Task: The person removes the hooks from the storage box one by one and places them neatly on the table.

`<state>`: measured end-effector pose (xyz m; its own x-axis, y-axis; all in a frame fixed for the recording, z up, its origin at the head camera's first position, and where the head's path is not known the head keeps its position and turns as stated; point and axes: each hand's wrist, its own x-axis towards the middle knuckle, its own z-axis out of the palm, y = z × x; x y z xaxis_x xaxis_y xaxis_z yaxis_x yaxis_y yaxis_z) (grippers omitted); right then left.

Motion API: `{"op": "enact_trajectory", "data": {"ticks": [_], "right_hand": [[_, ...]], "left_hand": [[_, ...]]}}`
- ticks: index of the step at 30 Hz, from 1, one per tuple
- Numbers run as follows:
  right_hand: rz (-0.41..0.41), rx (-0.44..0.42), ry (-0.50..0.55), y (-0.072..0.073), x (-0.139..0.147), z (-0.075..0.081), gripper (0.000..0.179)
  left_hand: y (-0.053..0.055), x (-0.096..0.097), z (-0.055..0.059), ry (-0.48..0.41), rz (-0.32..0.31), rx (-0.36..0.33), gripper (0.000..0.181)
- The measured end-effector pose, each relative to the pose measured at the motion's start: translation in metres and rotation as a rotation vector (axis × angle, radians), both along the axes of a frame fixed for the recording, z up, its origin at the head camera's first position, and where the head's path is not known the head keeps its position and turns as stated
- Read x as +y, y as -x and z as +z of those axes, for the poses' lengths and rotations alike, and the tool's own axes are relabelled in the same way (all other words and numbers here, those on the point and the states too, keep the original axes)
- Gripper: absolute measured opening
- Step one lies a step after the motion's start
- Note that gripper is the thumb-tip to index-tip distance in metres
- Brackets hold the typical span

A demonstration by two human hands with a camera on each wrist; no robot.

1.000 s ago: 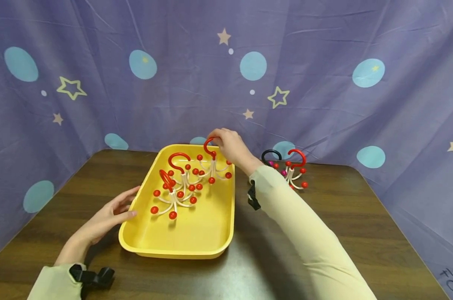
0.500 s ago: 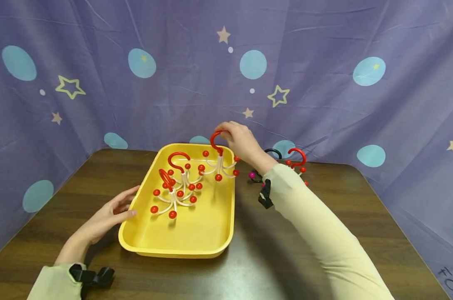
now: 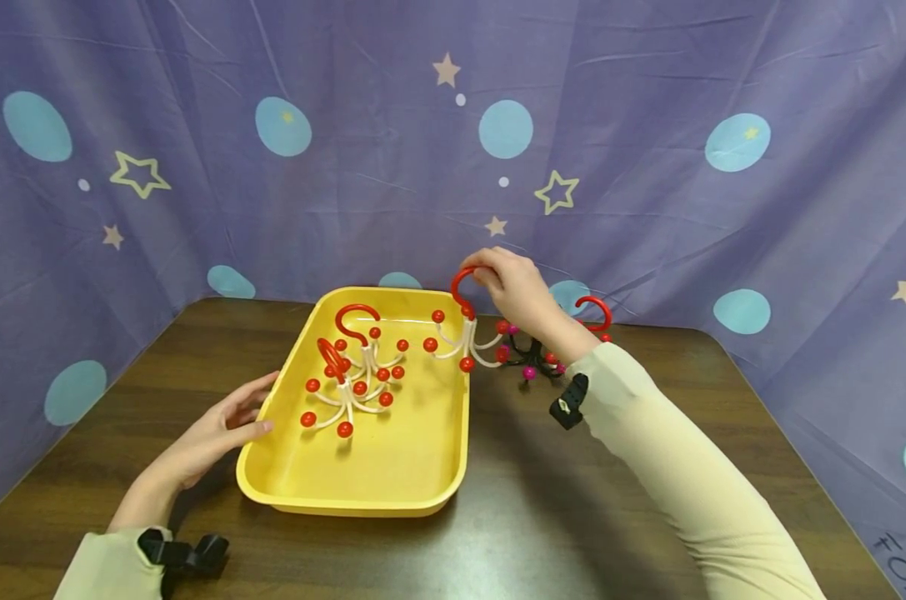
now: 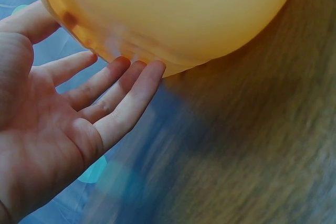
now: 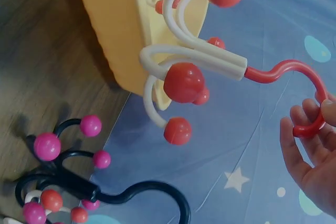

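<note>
My right hand grips the red hook of a white multi-arm hanger with red ball tips. It hangs over the right rim of a yellow tray, its ball tips pointing down and outward. In the right wrist view, the thumb and fingers curl round the hook's end. My left hand holds the tray's left side, its thumb over the rim and its fingers against the outer wall. Two similar white hangers with red hooks, a nearer one and a farther one, sit inside the tray.
Right of the tray, a black hanger with pink balls stands on the wooden table, partly behind my right hand. Beside it another red hook shows above my forearm. A purple patterned curtain rises behind the table.
My right hand has carried the hanger rightward, from over the tray's inside to its right rim. The left hand and the tray have stayed in place.
</note>
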<state>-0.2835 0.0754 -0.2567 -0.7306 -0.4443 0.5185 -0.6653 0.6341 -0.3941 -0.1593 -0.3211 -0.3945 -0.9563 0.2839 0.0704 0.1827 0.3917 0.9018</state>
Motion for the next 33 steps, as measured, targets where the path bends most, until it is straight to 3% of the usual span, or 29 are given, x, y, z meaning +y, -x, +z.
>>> {"op": "enact_trajectory", "data": {"ticks": [24, 33], "right_hand": [[-0.085, 0.021, 0.018, -0.018, 0.058, -0.020, 0.017], [-0.129, -0.020, 0.014, -0.026, 0.077, -0.026, 0.017]], "left_hand": [[0.000, 0.001, 0.000, -0.005, -0.001, -0.007, 0.063], [0.000, 0.001, 0.000, -0.001, 0.002, -0.008, 0.063]]}}
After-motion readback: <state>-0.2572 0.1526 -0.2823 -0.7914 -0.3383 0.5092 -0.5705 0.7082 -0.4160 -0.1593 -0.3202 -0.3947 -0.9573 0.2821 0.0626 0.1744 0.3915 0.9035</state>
